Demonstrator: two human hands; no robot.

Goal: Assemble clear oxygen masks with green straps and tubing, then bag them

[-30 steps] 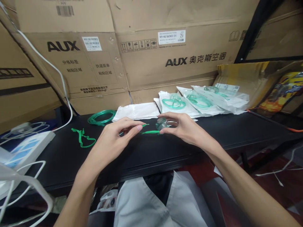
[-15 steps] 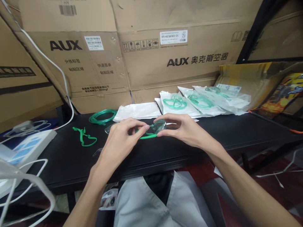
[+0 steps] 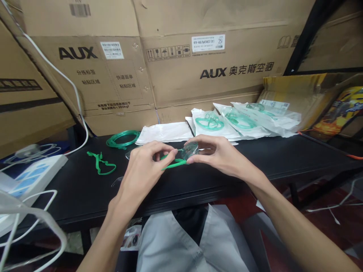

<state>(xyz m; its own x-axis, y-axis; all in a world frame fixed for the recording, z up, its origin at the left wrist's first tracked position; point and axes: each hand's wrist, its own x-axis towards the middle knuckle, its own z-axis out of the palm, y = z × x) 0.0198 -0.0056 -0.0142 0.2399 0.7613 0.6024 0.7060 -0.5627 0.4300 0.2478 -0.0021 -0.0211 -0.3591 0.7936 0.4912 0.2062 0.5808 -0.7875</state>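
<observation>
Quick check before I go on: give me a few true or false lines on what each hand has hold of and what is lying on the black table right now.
1. The right hand pinches a clear plastic mask. True.
2. The left hand is flat on the black table, holding nothing. False: its fingers grip a green strap at the mask.
3. A coil of green tubing lies on the table left of the hands. True.
4. The sealed white packets are stacked on the floor. False: they lie on the table, against the cardboard boxes.
5. A second green strap lies loose on the table. True.
</observation>
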